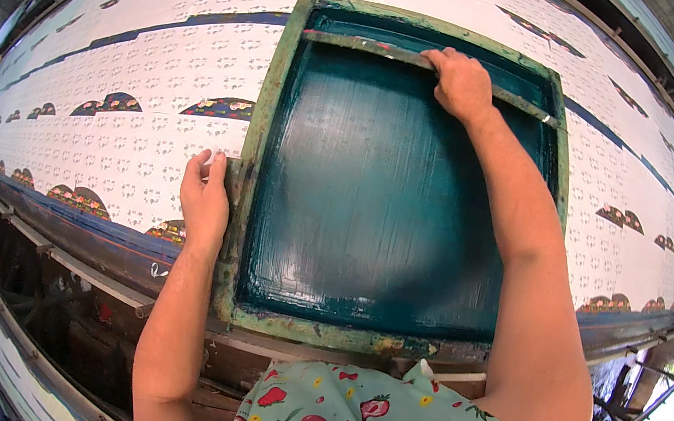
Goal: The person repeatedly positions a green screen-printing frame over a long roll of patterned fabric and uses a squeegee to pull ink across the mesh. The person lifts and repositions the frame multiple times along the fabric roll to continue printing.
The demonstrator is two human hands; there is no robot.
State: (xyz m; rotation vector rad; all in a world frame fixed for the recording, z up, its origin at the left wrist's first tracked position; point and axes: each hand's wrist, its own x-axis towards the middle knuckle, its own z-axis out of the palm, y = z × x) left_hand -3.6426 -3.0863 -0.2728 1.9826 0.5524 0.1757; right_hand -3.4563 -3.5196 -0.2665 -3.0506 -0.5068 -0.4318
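Note:
A large printing screen (324, 333) with a worn green frame lies on printed white fabric (167, 77). Dark teal ink coats its mesh (369, 180), shiny in the middle. Across the screen's far end lies a long, narrow squeegee (361, 45), spanning nearly from side to side. My right hand (465, 89) is closed over its top edge, right of its middle, arm stretched over the mesh. Beside the frame's left edge, my left hand (205, 201) is raised with fingers apart, next to a small block (236, 170) on the frame; I cannot tell whether they touch.
The fabric stretches left and right along a long table, patterned with small motifs and dark floral scallops (108, 105). A metal rail (91, 275) runs along the table's near edge. Another long pale surface (14, 352) lies behind me at lower left. Bright light enters at lower right.

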